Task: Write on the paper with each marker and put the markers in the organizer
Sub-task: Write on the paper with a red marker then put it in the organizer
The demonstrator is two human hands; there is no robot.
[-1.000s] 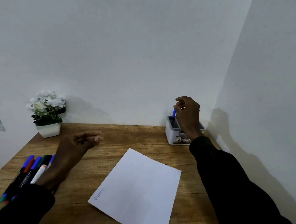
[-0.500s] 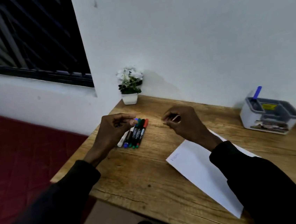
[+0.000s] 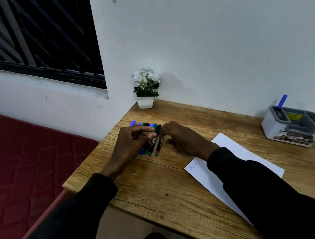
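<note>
Several markers (image 3: 148, 139) lie side by side near the desk's far left corner, with blue, green, red and black caps. My left hand (image 3: 131, 142) hovers over the row with its fingers curled together, and I see nothing gripped in it. My right hand (image 3: 183, 139) is just right of the row, fingers bent down, fingertips touching the rightmost marker (image 3: 158, 145), which still lies on the desk. The white paper (image 3: 231, 147) with a blue word at its near-left corner lies under my right forearm. The grey organizer (image 3: 298, 133) at the far right holds one blue marker (image 3: 281, 102) upright.
A small white pot of white flowers (image 3: 146, 85) stands in the desk's back left corner against the wall. The wooden desk (image 3: 160, 187) ends at its left edge just beyond the markers, with a red mattress (image 3: 21, 163) below. A barred window (image 3: 37, 38) is at upper left.
My right hand left the blue marker in the organizer and moved left across the desk to the row of markers. My view turned left with it. The left hand stayed over the markers.
</note>
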